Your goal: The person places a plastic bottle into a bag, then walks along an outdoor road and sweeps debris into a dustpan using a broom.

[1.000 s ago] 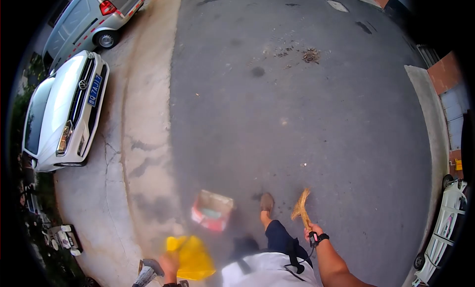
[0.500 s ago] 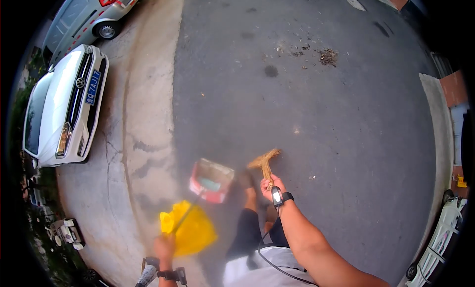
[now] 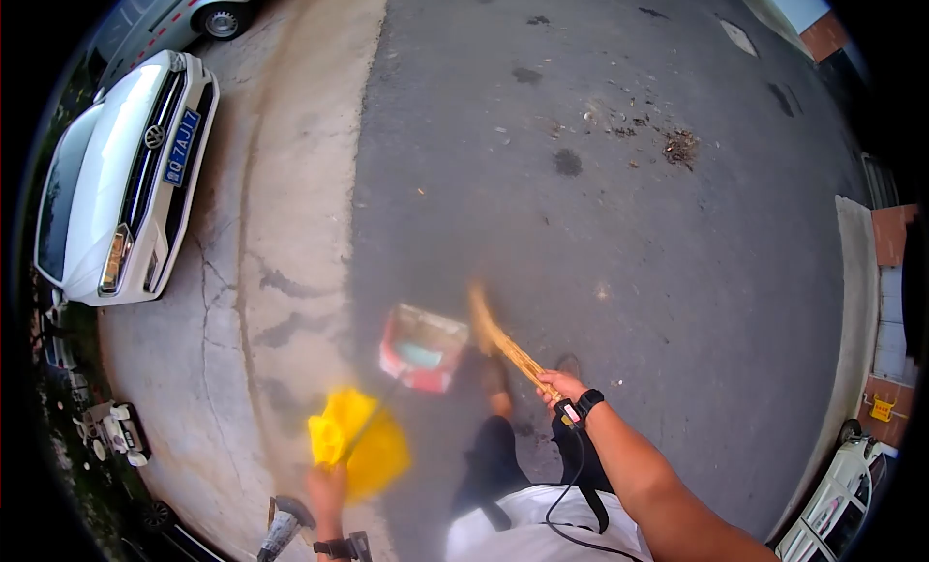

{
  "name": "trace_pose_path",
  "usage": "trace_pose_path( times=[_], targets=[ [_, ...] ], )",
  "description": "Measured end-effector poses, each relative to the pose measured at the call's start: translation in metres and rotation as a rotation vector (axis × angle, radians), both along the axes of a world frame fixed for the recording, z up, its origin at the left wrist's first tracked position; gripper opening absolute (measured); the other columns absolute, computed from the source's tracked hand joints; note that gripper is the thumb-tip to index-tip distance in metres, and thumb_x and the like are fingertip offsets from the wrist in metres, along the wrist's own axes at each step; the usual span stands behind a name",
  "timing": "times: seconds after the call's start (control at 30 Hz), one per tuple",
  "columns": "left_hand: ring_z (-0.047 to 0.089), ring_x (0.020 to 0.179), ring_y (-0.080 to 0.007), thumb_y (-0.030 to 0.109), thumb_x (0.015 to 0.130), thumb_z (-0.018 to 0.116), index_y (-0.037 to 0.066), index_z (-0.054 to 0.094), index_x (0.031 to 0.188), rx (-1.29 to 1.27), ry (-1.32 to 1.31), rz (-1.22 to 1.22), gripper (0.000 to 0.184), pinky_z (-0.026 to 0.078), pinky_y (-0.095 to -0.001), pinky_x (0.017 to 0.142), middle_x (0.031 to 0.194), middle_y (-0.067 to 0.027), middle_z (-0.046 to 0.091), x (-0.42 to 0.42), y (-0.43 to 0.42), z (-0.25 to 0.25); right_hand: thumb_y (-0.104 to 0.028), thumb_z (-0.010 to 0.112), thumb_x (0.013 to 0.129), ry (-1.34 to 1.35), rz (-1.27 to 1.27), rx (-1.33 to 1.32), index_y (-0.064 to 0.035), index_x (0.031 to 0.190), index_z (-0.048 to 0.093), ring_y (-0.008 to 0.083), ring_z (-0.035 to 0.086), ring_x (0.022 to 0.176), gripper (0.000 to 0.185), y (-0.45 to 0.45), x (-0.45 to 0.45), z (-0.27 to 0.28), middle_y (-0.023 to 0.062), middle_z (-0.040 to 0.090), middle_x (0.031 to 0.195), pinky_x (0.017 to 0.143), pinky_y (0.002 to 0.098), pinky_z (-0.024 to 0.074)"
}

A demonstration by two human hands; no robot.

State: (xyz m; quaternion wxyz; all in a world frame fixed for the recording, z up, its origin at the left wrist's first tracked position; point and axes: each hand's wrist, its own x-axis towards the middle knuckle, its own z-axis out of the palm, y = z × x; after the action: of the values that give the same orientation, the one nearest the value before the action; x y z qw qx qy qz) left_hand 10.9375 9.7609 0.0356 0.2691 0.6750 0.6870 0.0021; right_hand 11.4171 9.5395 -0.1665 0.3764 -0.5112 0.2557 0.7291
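My right hand (image 3: 561, 385) is wrapped round the handle of a short straw broom (image 3: 513, 350). The broom's bristle head is blurred and points toward the far left. My left hand (image 3: 327, 486) grips a thin dark handle together with a bunched yellow plastic bag (image 3: 375, 448). That handle runs up to a red and white box-shaped dustpan (image 3: 429, 379), whose open side faces away from me. The broom head is just right of the dustpan; whether they touch I cannot tell. Blur hides what is inside the dustpan.
A small pile of dry debris (image 3: 680, 148) with scattered bits lies ahead on the asphalt (image 3: 639, 243). To the left, a white car (image 3: 145, 184) and a grey van (image 3: 164, 20) are parked on concrete. A vehicle (image 3: 837, 504) stands at the lower right, beside a kerb (image 3: 852, 301).
The broom has swung so its head points left toward the dustpan, and my right hand is lower and further right. My left hand still holds the dustpan and bag. The view has shifted slightly.
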Motion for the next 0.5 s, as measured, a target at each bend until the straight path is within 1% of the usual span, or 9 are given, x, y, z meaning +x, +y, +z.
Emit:
trace_pose_path(
  times=[0.03, 0.1, 0.13, 0.17, 0.2, 0.23, 0.27, 0.43, 0.5],
  targets=[
    [0.046, 0.056, -0.0084, 0.014, 0.085, 0.069, -0.006, 0.059, 0.072, -0.002, 0.021, 0.017, 0.026, 0.039, -0.0305, 0.052, 0.061, 0.0011, 0.051, -0.001, 0.002, 0.002, -0.019, 0.064, 0.096, -0.05, 0.087, -0.034, -0.0102, 0.115, 0.058, 0.0145, 0.057, 0.057, 0.022, 0.004, 0.009, -0.019, 0.0073, 0.06, 0.084, 0.045, 0.0258, 0.0472],
    [0.046, 0.057, -0.0083, 0.014, 0.085, 0.069, -0.006, 0.059, 0.072, -0.004, 0.054, 0.051, 0.025, 0.04, -0.03, 0.053, 0.062, 0.0018, 0.052, -0.006, 0.004, 0.0, -0.018, 0.065, 0.098, -0.135, 0.155, -0.106, -0.012, 0.133, 0.054, 0.014, 0.061, 0.057, 0.037, 0.013, 0.034, -0.058, 0.0063, 0.062, 0.078, 0.039, 0.0267, 0.0449],
    [0.047, 0.058, -0.0086, 0.014, 0.085, 0.069, -0.008, 0.06, 0.075, 0.008, 0.021, 0.061, 0.025, 0.041, -0.0305, 0.054, 0.064, 0.0021, 0.054, 0.005, 0.006, 0.004, -0.013, 0.069, 0.094, -0.242, 0.126, -0.126, -0.0068, 0.133, 0.056, 0.0158, 0.064, 0.06, 0.042, 0.027, 0.06, -0.04, 0.0093, 0.066, 0.087, 0.041, 0.0275, 0.0482],
    [0.048, 0.058, -0.0089, 0.014, 0.085, 0.069, -0.008, 0.061, 0.075, 0.028, 0.026, 0.05, 0.025, 0.042, -0.0312, 0.054, 0.063, 0.0007, 0.054, 0.008, 0.009, 0.001, -0.012, 0.071, 0.092, -0.279, 0.21, -0.094, -0.0045, 0.133, 0.059, 0.0163, 0.066, 0.061, 0.044, 0.03, 0.09, -0.058, 0.0116, 0.068, 0.094, 0.042, 0.0273, 0.0484],
    [0.048, 0.057, -0.0092, 0.014, 0.085, 0.069, -0.009, 0.061, 0.076, 0.047, 0.034, 0.042, 0.026, 0.042, -0.032, 0.054, 0.063, -0.0007, 0.055, 0.009, 0.008, 0.0, -0.011, 0.071, 0.092, -0.324, 0.204, -0.136, -0.0055, 0.14, 0.054, 0.0163, 0.067, 0.061, 0.051, 0.039, 0.12, -0.05, 0.0114, 0.069, 0.093, 0.041, 0.0273, 0.0483],
    [0.048, 0.057, -0.0095, 0.015, 0.085, 0.069, -0.009, 0.062, 0.077, 0.073, 0.04, 0.038, 0.026, 0.043, -0.0327, 0.054, 0.062, -0.0021, 0.055, 0.014, 0.008, 0.001, -0.007, 0.071, 0.09, -0.368, 0.19, -0.164, -0.0005, 0.136, 0.057, 0.0204, 0.068, 0.077, 0.049, 0.045, 0.148, -0.032, 0.0156, 0.066, 0.112, 0.061, 0.0303, 0.0583],
    [0.049, 0.057, -0.0099, 0.015, 0.085, 0.069, -0.01, 0.062, 0.077, 0.078, 0.086, 0.037, 0.027, 0.044, -0.0335, 0.054, 0.061, -0.0039, 0.055, 0.027, 0.01, 0.006, -0.006, 0.07, 0.09, -0.318, 0.169, -0.154, -0.0028, 0.142, 0.052, 0.0184, 0.068, 0.075, 0.055, 0.051, 0.179, -0.027, 0.0155, 0.067, 0.112, 0.053, 0.0296, 0.0551],
    [0.052, 0.055, -0.0126, 0.016, 0.085, 0.067, -0.011, 0.061, 0.078, 0.065, 0.268, 0.079, 0.029, 0.045, -0.0367, 0.055, 0.057, -0.0115, 0.055, 0.063, 0.007, 0.03, -0.018, 0.061, 0.098, -0.327, 0.175, -0.043, -0.0125, 0.153, 0.038, 0.0126, 0.056, 0.052, 0.06, 0.068, 0.271, 0.015, 0.0062, 0.062, 0.076, 0.039, 0.0259, 0.0421],
    [0.053, 0.053, -0.0146, 0.02, 0.085, 0.067, -0.012, 0.062, 0.077, 0.1, 0.289, 0.149, 0.033, 0.044, -0.0374, 0.054, 0.056, -0.012, 0.056, 0.073, 0.007, 0.03, -0.021, 0.059, 0.101, -0.287, 0.156, -0.017, -0.0199, 0.154, 0.036, 0.0115, 0.052, 0.049, 0.058, 0.076, 0.287, 0.037, 0.0054, 0.061, 0.076, 0.039, 0.0253, 0.0404]
  ],
)
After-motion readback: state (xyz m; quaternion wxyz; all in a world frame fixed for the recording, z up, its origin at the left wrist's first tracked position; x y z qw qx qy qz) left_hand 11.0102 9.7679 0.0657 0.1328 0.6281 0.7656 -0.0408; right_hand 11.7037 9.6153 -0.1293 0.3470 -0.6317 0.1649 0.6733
